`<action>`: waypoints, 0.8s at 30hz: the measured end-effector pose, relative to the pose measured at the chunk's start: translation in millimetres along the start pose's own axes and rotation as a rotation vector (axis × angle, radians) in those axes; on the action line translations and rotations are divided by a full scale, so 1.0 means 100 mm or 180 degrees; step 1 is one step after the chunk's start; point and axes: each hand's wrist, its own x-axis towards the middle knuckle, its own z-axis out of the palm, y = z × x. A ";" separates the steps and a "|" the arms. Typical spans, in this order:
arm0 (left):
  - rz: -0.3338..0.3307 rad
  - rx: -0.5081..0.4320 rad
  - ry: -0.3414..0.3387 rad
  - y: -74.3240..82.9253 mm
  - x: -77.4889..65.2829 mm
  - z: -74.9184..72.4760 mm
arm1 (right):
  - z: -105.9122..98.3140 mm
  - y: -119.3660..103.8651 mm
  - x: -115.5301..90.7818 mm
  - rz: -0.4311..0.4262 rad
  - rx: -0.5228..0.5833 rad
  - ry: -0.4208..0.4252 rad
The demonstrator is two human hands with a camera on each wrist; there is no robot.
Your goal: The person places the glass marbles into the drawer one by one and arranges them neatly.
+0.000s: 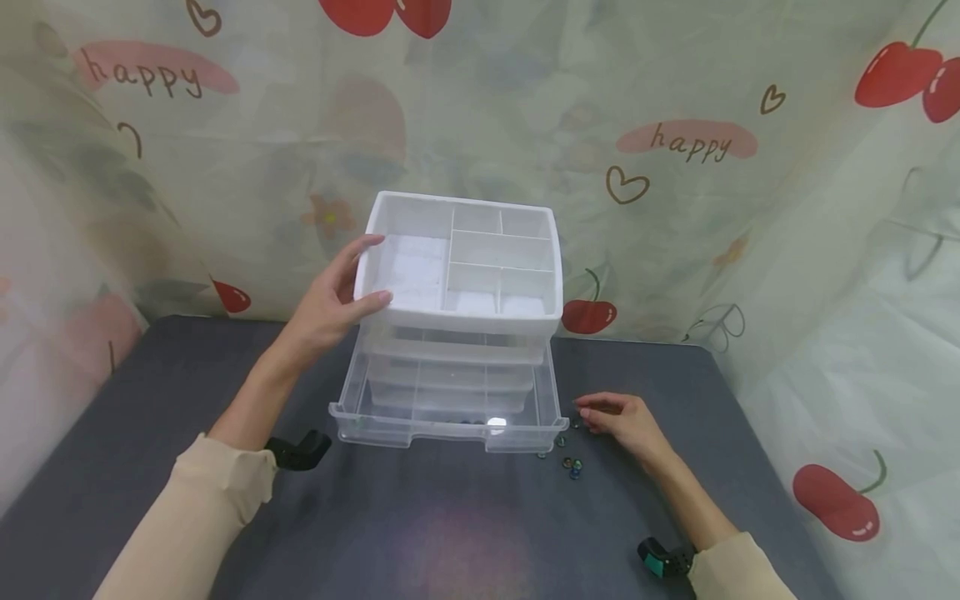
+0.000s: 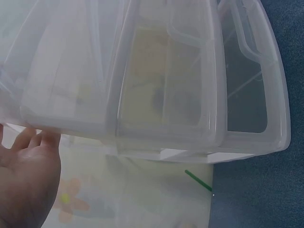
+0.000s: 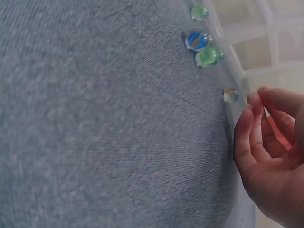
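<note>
A white and clear plastic drawer organizer [image 1: 502,250] stands at the table's far side, its top divided into several compartments. My left hand [image 1: 330,292] grips its top left edge, thumb over the front corner; in the left wrist view, the fingers [image 2: 40,138] lie against the organizer's side. Its clear bottom drawer [image 1: 450,431] is pulled out, with small dark spots behind its front. My right hand [image 1: 618,421] is low over the table right of the drawer, fingers loosely bent, nothing visible between the fingertips. Glass marbles lie close by: a blue marble [image 3: 196,41], a green marble [image 3: 206,57] and others.
The dark grey table [image 1: 360,533] reaches back to a hanging cloth [image 1: 487,108] printed with cherries and hearts. More cloth hangs on both sides. Black wrist straps [image 1: 300,450] are on both arms.
</note>
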 end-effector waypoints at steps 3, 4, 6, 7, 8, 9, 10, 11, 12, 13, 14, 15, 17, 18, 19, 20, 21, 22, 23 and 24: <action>0.0004 -0.0025 0.0004 0.00 0.00 0.00 | -0.01 0.07 0.02 -0.0012 -0.0043 0.0015; 0.0015 -0.0044 0.0001 0.00 0.01 0.00 | -0.01 0.07 0.02 -0.0026 -0.0062 0.0018; 0.0023 -0.0055 0.0007 0.00 0.01 0.00 | -0.01 0.10 0.02 -0.0034 -0.0110 0.0027; 0.0028 -0.0049 0.0009 0.00 0.01 0.00 | -0.01 0.11 0.01 -0.0036 -0.0147 0.0029; 0.0035 -0.0030 0.0012 0.00 0.01 0.00 | -0.01 0.13 0.01 -0.0035 -0.0181 0.0026; 0.0034 -0.0015 0.0015 0.00 0.01 -0.01 | 0.00 0.14 0.01 -0.0036 -0.0226 0.0016; 0.0028 0.0008 0.0020 0.00 0.00 -0.01 | 0.00 0.16 0.01 -0.0037 -0.0279 0.0003; 0.0022 0.0032 0.0026 0.00 0.00 -0.01 | 0.00 0.17 0.01 -0.0029 -0.0321 -0.0014; 0.0021 0.0057 0.0028 -0.01 -0.01 -0.01 | 0.00 0.18 0.01 -0.0026 -0.0378 -0.0025; 0.0023 0.0065 0.0026 -0.01 -0.01 -0.01 | 0.01 0.19 0.02 -0.0026 -0.0449 -0.0034; 0.0015 0.0066 0.0028 -0.01 -0.01 -0.01 | 0.01 0.19 0.02 -0.0020 -0.0494 -0.0035; 0.0008 0.0051 0.0028 -0.01 -0.01 -0.01 | 0.02 0.19 0.02 -0.0038 -0.0548 -0.0045; 0.0012 0.0031 0.0031 -0.02 -0.01 -0.01 | 0.03 0.19 0.03 -0.0061 -0.0669 -0.0027; 0.0014 0.0027 0.0033 -0.02 -0.01 -0.01 | 0.03 0.19 0.03 -0.0099 -0.0738 -0.0020; 0.0018 0.0022 0.0036 -0.02 0.00 -0.01 | 0.04 0.19 0.04 -0.0132 -0.0814 -0.0006; 0.0019 0.0022 0.0043 -0.02 0.00 -0.01 | 0.04 0.19 0.04 -0.0164 -0.0867 0.0011; 0.0024 0.0028 0.0047 -0.02 0.00 -0.01 | 0.04 0.19 0.04 -0.0210 -0.0938 0.0019; 0.0030 0.0039 0.0048 -0.03 0.00 -0.01 | 0.04 0.20 0.05 -0.0237 -0.1002 0.0040; 0.0039 0.0055 0.0047 -0.03 0.01 -0.01 | 0.04 0.20 0.05 -0.0288 -0.1064 0.0045; 0.0047 0.0068 0.0045 -0.03 0.01 -0.01 | 0.05 0.21 0.05 -0.0318 -0.1103 0.0063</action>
